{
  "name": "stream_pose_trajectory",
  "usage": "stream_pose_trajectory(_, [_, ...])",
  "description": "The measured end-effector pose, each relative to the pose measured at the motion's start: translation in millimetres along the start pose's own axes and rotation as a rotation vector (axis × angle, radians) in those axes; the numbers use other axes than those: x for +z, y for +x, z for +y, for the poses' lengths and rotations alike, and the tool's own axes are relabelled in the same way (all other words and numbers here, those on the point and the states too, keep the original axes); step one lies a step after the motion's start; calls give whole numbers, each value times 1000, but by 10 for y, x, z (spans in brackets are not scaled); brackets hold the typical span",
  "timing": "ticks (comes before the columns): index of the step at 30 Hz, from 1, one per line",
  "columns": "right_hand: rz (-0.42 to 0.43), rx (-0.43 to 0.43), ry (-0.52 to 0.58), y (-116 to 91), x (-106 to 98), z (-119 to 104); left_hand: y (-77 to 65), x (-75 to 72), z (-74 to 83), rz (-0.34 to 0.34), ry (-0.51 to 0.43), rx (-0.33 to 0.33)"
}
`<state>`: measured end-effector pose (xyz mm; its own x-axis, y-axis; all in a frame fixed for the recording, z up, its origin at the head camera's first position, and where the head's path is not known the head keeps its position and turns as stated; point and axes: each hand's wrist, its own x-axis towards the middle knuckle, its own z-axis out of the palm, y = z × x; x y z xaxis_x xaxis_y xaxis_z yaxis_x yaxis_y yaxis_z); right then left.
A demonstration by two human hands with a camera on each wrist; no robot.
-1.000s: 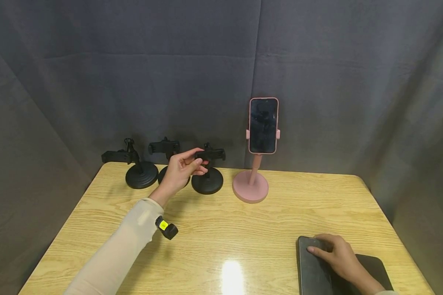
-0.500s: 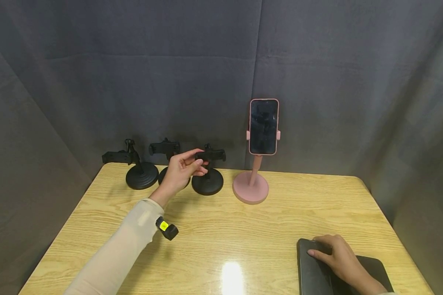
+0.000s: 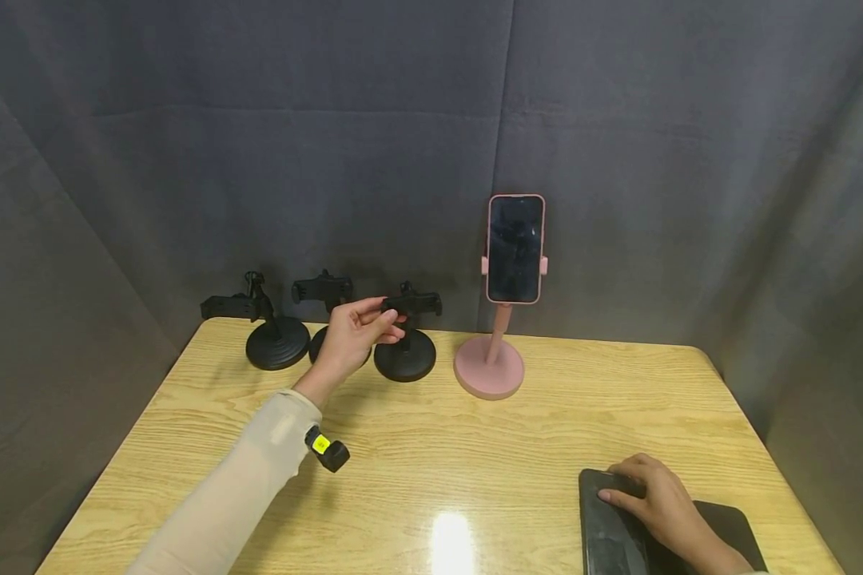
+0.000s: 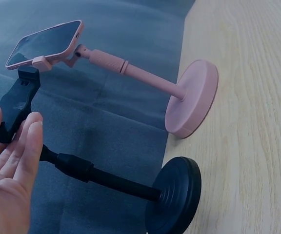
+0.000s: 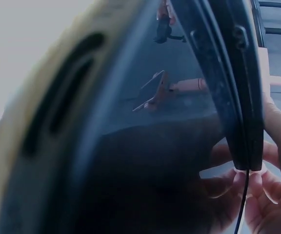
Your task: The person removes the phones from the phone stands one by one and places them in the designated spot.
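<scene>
The left hand (image 3: 347, 339) pinches one end of the clamp (image 3: 413, 303) between thumb and fingers (image 4: 29, 151), on the rightmost black phone stand (image 3: 406, 357), upright on the wooden surface (image 3: 417, 447) beside a pink phone stand (image 3: 487, 367) carrying a pink-cased phone (image 3: 515, 249). At the near right, the right hand's (image 3: 663, 507) thumb and fingers grip a glossy black device (image 3: 595, 511); two more black phone stands (image 3: 276, 345) stand to the left

Pink phone stand (image 3: 489, 370): right of centre, standing upright on the wood-grain desk (image 3: 403, 463).
Phone in pink case (image 3: 515, 249): clamped upright in that stand, screen dark.
Leftmost black stand (image 3: 277, 345): mid-left, clamp jutting left.
Grey curtain (image 3: 259, 176): across the upper frame, creased.
</scene>
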<state>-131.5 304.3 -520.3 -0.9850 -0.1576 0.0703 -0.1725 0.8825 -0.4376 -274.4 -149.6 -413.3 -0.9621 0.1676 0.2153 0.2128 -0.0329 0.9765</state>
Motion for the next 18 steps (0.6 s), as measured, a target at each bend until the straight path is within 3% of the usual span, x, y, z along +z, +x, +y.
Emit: stream_pose_trajectory(18, [-74, 51, 52, 9, -2, 5, -56, -10, -5, 30, 56, -48])
